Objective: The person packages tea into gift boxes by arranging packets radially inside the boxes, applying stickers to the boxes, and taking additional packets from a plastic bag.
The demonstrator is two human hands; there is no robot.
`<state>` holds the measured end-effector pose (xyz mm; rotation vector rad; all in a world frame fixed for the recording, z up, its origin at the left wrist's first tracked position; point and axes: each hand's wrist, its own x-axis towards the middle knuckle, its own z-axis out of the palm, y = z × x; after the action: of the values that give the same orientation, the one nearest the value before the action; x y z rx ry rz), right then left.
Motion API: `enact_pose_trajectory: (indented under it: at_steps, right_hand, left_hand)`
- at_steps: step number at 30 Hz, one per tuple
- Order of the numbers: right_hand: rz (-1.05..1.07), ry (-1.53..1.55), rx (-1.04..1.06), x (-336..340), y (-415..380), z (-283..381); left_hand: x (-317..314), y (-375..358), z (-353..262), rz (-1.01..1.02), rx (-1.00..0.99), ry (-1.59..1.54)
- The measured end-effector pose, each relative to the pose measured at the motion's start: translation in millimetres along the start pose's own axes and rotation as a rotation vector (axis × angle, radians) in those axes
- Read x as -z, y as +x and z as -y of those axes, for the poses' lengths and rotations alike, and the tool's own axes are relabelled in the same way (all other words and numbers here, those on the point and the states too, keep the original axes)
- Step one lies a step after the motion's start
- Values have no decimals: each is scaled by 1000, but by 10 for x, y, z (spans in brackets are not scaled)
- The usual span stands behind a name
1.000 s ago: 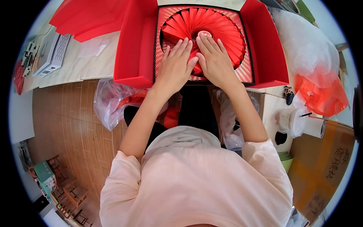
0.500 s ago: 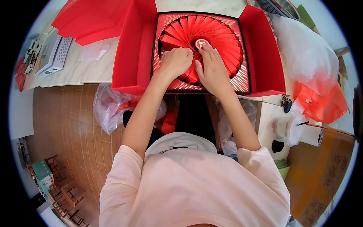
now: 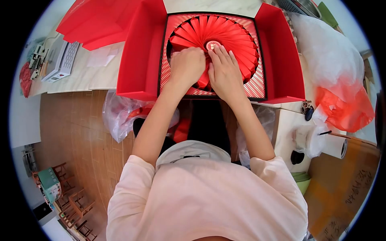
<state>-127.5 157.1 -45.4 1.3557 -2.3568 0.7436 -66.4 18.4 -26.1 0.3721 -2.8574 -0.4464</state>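
A ring of folded red paper packets [image 3: 237,44] fans out around a small round white-and-red centre piece [image 3: 212,45]. It sits in a round opening of a red-and-white patterned insert [image 3: 254,86] inside a red box [image 3: 279,56] with its two side flaps spread. My left hand [image 3: 187,66] is curled closed over the left part of the ring, beside a dark gap; its fingertips and whatever they grip are hidden. Lying flat on the packets, my right hand [image 3: 225,74] has its fingers stretched out, with the tips by the centre piece.
A red paper bag [image 3: 100,24] leans at the left of the box, near a white boxy device [image 3: 64,58]. White and red plastic bags [image 3: 341,100] lie on the right. Keys [image 3: 308,110] rest at the table edge, and a cardboard box [image 3: 341,188] stands below right.
My left hand has shifted slightly up and left, with its fingers more curled under. My right hand stays in nearly the same place on the packets.
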Motion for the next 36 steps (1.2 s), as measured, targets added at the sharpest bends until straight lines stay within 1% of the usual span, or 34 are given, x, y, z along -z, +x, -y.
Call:
enact_pose_trajectory:
  at_steps: [1,2,3,4,5,6,7,8,10,11,12,14,15,16,18,19,20,22,23,24,26,27,28,29,30,31,32,33,34,36]
  right_hand:
    - [2,-3,1,3,-6,-20]
    - [-44,-12,-25,-7,4,-29]
    - [-95,-27,-63,8,16,-47]
    - [-99,-12,-107,38,44,-71]
    - [-113,-15,-79,39,76,-41]
    - [-148,-41,-87,94,95,-46]
    - [-120,-52,-64,100,121,-20]
    - [-105,-43,-46,72,96,17]
    - [87,-165,51,5,12,75]
    - [141,-147,45,-27,-15,45]
    - [159,-146,59,-46,-19,52]
    - [170,-188,60,-45,-20,50]
    - [177,-196,71,-49,-14,45]
    - [180,-205,80,-53,-5,27]
    - [206,-152,121,-34,5,-39]
    - [220,-43,107,4,40,-94]
    - [204,-61,126,62,102,-166]
    - [39,452,-167,227,165,-216]
    - [2,443,-176,297,172,-228]
    - [0,436,-173,322,153,-227]
    - [129,331,-30,365,73,-197]
    - [118,343,17,395,23,-82]
    - [151,215,103,377,-54,-61]
    - [192,75,116,327,-183,25]
    - [237,-65,130,295,-295,143]
    - [244,-73,153,297,-327,168]
    - [298,-90,152,308,-332,183]
    - [355,-112,146,330,-370,207]
    - [364,-128,166,354,-415,240]
    - [361,-110,163,355,-415,306]
  left_hand:
    - [38,-84,-11,-101,33,-16]
    - [69,-157,4,-208,80,-28]
    - [59,-155,19,-209,80,-32]
    - [49,-194,28,-216,96,-26]
    - [28,-311,50,-306,113,-64]
    - [7,-329,1,-382,83,-109]
    - [15,-377,-50,-344,104,-108]
    - [-23,-413,-66,-303,69,-108]
    - [-161,-509,-166,-279,59,72]
    - [-213,-539,-149,-218,69,82]
    - [-225,-555,-139,-217,89,73]
    - [-222,-532,-133,-207,64,115]
    - [-212,-525,-108,-149,61,149]
    - [-211,-513,-74,-158,66,140]
    - [-211,-506,-37,-105,34,144]
    - [-203,-502,-25,-80,31,119]
    - [-197,-471,-8,-111,28,116]
    - [-231,-517,-28,-196,109,-47]
    - [-253,-518,-15,-263,148,-66]
    - [-224,-531,-18,-268,145,-71]
    - [-161,-570,-25,-242,121,-71]
    - [-158,-603,-27,-251,118,-74]
    - [-177,-646,-27,-234,101,3]
    - [-197,-680,-14,-216,91,78]
    - [-219,-696,1,-229,105,70]
    - [-236,-690,3,-236,80,85]
    - [-249,-677,4,-245,58,99]
    - [-260,-652,14,-203,60,109]
    - [-273,-650,-1,-221,73,93]
    - [-267,-599,1,-174,90,48]
